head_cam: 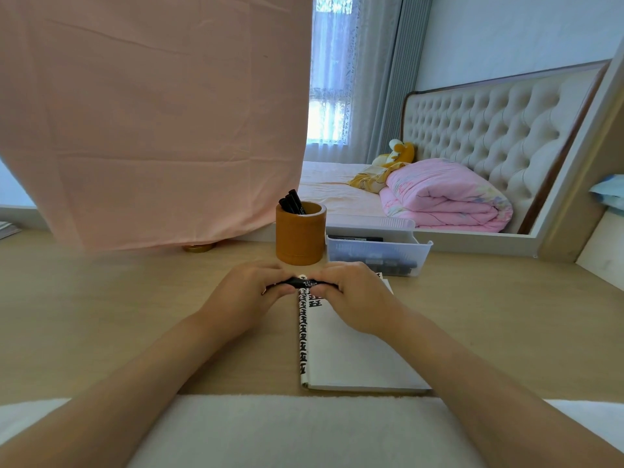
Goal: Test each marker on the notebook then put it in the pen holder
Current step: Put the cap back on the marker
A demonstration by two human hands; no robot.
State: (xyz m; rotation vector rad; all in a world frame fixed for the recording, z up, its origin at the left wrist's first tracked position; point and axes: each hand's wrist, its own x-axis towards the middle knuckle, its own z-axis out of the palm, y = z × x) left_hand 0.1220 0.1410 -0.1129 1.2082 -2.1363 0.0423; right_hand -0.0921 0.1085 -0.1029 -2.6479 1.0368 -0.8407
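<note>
Our left hand (250, 292) and right hand (354, 298) meet over the middle of the table (101, 315), each with its fingers curled round one end of a black marker (307, 283). We grip the marker level, crosswise, so only its short middle stretch with white lettering shows between our knuckles; whether its cap is on we cannot tell. It sits just above the far edge of the notebook (351, 352), which lies flat and open to a white page, its black-and-white patterned spine on the left and its lower edge near the table's near edge. A few dark strokes show on the page just under our right hand. Past our hands, toward the far edge, stands the round orange-brown pen holder (300, 238), upright, with several black markers (292, 201) leaning to the left inside it. Just to its right sits a clear plastic bin (378, 255) with more dark markers lying in it. A pink cloth (152, 113) hangs over the far left of the table, and a small gold round thing (199, 247) peeks out under its hem. Along the near edge lies a white towel (304, 430), beneath our forearms.
</note>
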